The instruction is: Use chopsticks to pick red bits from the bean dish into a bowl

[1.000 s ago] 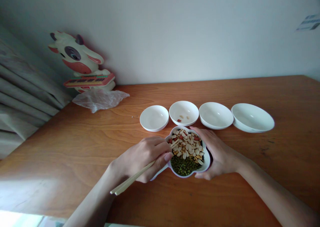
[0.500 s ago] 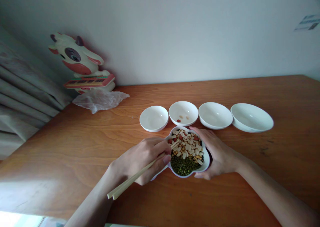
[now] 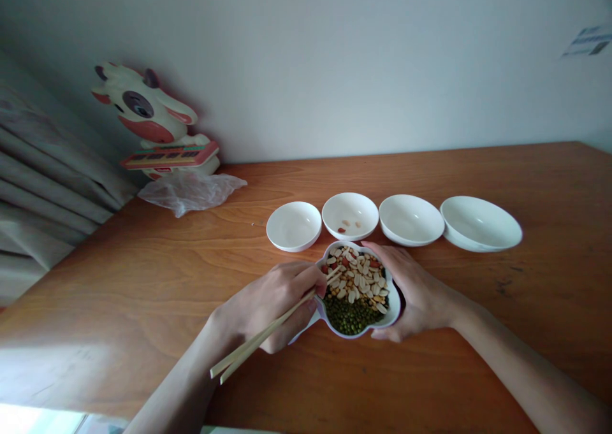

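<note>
My left hand (image 3: pixel 268 301) is shut on a pair of light wooden chopsticks (image 3: pixel 261 338), whose tips reach into a white flower-shaped dish (image 3: pixel 393 306). My right hand (image 3: pixel 415 290) grips the dish's right side and holds it steady. Pale peanut halves (image 3: pixel 356 284), with some red beans and yellow grains, fill the dish's upper part. Green mung beans (image 3: pixel 351 316) lie in the lower part. Just above the dish, a small white bowl (image 3: pixel 358 225) holds a few beans and peanuts.
Three more white bowls stand in a row with it: one (image 3: pixel 292 227) to its left, two (image 3: pixel 411 220) (image 3: pixel 480 224) to its right. All stand on a wooden table (image 3: pixel 143 281). A cow figure (image 3: pixel 148 118) and a plastic bag (image 3: pixel 189 193) sit at the back left, beside a curtain (image 3: pixel 43 185).
The chopsticks have swung slightly, their back ends spreading further apart, and my left hand has shifted a little. My right hand and the bowls stay put.
</note>
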The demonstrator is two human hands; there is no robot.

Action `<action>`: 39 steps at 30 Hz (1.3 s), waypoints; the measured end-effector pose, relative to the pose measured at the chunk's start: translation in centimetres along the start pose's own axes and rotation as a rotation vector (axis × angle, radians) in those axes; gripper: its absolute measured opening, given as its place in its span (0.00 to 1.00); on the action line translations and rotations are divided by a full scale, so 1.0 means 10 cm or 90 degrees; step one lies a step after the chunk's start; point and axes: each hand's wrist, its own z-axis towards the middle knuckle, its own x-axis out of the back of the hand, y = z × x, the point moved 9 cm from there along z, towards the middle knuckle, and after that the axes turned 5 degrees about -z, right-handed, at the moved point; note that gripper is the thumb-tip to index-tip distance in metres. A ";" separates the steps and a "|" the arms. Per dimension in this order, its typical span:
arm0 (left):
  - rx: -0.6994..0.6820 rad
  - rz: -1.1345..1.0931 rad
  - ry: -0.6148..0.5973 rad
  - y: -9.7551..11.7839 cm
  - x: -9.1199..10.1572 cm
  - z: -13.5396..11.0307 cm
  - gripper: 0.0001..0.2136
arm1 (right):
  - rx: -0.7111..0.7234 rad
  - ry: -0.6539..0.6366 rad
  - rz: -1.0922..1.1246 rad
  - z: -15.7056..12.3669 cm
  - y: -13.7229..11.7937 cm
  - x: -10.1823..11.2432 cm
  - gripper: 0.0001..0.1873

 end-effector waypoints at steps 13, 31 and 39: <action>-0.001 -0.016 0.022 -0.06 0.05 0.00 0.10 | -0.007 0.001 0.001 -0.02 0.04 -0.02 0.80; 0.000 -0.075 0.031 -0.10 0.10 -0.04 0.18 | -0.005 -0.003 -0.006 -0.01 0.03 -0.03 0.81; 0.090 -0.117 0.012 -0.25 0.09 -0.11 0.17 | -0.008 0.000 0.000 0.00 0.01 -0.02 0.81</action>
